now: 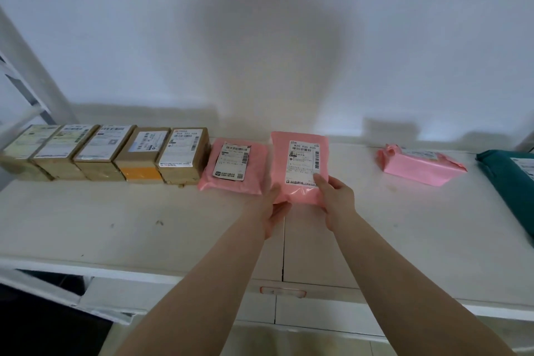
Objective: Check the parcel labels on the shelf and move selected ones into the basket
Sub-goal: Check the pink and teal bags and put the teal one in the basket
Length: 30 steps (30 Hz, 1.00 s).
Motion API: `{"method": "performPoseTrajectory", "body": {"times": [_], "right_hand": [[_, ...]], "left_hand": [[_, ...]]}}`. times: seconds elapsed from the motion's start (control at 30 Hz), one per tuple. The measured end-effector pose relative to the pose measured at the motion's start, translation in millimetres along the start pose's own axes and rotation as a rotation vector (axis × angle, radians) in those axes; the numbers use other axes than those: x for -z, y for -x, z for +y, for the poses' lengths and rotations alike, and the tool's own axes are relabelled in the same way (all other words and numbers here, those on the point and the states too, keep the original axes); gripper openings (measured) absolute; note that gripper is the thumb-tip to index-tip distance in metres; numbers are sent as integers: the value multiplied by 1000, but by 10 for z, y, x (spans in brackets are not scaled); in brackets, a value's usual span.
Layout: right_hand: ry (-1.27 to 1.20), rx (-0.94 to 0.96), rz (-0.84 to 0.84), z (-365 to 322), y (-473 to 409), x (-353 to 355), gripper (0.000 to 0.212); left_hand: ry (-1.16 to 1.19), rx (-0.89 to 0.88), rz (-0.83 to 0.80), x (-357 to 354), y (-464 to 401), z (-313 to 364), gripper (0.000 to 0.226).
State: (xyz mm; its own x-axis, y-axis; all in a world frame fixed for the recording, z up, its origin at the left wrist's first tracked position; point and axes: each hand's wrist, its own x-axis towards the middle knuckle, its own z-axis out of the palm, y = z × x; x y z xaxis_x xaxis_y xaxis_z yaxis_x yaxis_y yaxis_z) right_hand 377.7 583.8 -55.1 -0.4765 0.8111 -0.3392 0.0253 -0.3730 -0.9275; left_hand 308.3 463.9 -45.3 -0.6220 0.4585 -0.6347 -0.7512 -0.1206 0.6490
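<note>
A pink bag (299,165) is held tilted up off the shelf (144,225), its label (303,163) turned towards the camera. It is gripped along its lower edge by both hands: the right hand (336,199) has its thumb pressed on the front at the label's lower corner with the fingers curled behind, and the left hand (274,208) is cupped under the lower left corner, its fingers mostly hidden behind the bag. The basket is not seen in this view.

Several risks can be judged from here. The bag is soft and glossy, and only its bottom edge is held, so it may fold over or slide out of the fingers if the grip is loosened while it is carried. The label's lower corner is covered by the thumb, so part of the print may be misread and the wrong parcel chosen. A second pink bag (234,166) lies just beside the held one, near the left hand; it could be nudged or dragged towards the shelf edge when the hands are drawn back. The row of boxes (115,150) to the left stands packed side by side, so a knock to the second bag could be passed on to the nearest box. A wrapped pink parcel (419,163) and a green bag (511,182) lie well apart on the right and are unlikely to be disturbed.
</note>
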Motion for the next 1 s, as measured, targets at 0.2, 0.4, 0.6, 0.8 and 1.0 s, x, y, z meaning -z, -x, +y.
{"method": "performPoseTrajectory", "body": {"times": [0.2,0.4,0.6,0.8,1.0], "right_hand": [[131,10,25,-1,-100,-83,30],[248,4,23,-19,-154,-103,32],[226,-10,30,1,-168,-62,36],[234,-23,44,-34,-181,99,35],[226,73,200,-233,-242,608,44]], "left_hand": [[5,-14,77,43,-180,4,29],[-95,6,107,51,-226,-8,19],[-173,51,90,17,-174,-14,34],[-211,176,-11,-211,28,-217,47],[-366,186,-138,-779,75,-413,50]]}}
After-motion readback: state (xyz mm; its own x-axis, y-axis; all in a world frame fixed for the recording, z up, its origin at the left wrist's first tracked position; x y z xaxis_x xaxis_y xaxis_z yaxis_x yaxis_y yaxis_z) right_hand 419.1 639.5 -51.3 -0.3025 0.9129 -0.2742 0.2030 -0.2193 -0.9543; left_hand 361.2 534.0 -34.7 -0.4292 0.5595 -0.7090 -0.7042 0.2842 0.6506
